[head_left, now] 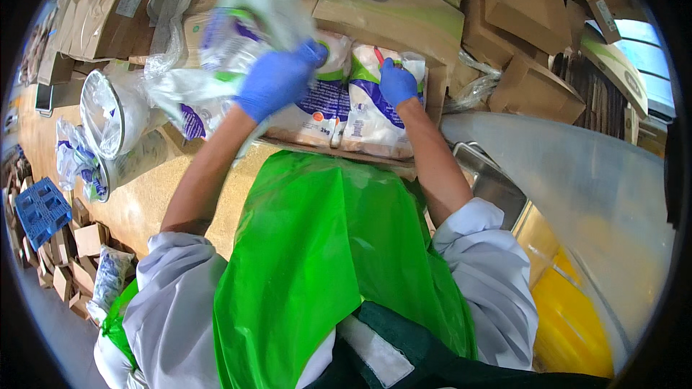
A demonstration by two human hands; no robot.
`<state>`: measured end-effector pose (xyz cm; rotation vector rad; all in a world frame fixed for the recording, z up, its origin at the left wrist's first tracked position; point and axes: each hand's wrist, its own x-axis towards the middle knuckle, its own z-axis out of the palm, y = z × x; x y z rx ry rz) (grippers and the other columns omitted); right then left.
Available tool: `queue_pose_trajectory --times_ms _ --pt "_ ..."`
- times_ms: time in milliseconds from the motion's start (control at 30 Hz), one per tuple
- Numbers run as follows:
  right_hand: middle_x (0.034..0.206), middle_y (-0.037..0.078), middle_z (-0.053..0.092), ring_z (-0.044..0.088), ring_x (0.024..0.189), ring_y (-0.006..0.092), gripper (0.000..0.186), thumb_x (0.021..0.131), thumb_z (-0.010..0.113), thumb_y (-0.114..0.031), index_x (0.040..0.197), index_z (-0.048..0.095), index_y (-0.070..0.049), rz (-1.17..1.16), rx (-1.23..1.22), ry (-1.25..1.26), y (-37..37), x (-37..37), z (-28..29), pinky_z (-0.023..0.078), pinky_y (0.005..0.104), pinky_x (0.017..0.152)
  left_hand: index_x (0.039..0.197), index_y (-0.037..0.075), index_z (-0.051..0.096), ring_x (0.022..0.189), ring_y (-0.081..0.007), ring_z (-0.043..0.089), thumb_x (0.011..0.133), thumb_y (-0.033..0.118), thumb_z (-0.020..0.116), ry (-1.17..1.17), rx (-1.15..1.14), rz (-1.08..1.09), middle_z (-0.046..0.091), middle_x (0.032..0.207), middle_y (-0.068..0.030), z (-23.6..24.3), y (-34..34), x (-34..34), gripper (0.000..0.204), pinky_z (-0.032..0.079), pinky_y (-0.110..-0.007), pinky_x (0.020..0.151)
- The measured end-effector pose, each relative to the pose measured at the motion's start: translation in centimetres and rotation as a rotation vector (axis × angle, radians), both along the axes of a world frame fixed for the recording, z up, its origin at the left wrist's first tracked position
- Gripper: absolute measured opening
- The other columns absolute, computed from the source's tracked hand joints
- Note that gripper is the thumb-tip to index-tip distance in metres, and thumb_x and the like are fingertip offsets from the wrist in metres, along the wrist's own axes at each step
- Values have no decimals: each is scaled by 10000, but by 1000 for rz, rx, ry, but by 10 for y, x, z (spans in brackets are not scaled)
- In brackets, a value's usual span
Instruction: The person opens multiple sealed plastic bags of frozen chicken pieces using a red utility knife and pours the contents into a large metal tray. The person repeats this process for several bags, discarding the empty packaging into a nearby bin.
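Holding a red tool [378, 55], the right grip [398, 83] is closed.

Gap between the hands [398, 83], large cartons [404, 11] just beyond

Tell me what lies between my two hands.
In the head view, parts of two filled plastic bags show between the left hand and right hand, side by side in a cardboard box.

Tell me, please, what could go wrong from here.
The red tool in the right hand is close to a filled bag; if it is sharp, which I cannot tell, it might nick that bag. The loose plastic at the left hand, blurred here, could perhaps slip or snag.
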<state>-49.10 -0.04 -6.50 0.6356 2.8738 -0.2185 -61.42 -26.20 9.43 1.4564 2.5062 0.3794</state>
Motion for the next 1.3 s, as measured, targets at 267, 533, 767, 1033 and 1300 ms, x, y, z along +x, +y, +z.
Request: queue_pose_trajectory --times_ms 267,533,767,1033,1300 --pt "900 271 634 643 828 398 289 841 503 -169 1025 529 51 66 -29 -69 -15 -13 25 504 484 748 1000 -22 557 745 -338 662 710 333 710 -217 -202 38 659 860 -185 -171 86 88 482 530 -441 652" --pt "844 239 656 662 800 375 569 786 661 -446 1028 535 54 -56 -72 -128 -20 -16 -20 533 447 662 886 -9 605 721 -355 660 757 280 610 -209 -265 20 660 811 -209 -174 93 82 317 529 -453 626" --pt "836 249 652 658 772 390 287 847 521 -201 1008 560 34 -142 -220 -160 -19 2 0 523 479 673 889 -8 620 722 -367 657 800 306 539 -240 -258 38 661 797 -213 -170 91 83 336 525 -470 649" --pt "759 236 645 652 730 396 221 827 474 -143 962 534 20 56 -198 -283 -46 107 23 510 501 654 1193 -97 433 833 -352 654 619 241 746 -292 -304 80 637 966 -230 -168 95 85 736 530 -435 705" --pt "691 213 625 636 632 379 278 867 484 -242 1017 527 -12 277 -153 -333 -4 207 60 505 491 570 1227 130 490 775 -374 624 707 216 716 -275 38 -334 511 1123 -211 -146 111 99 574 519 -462 666"
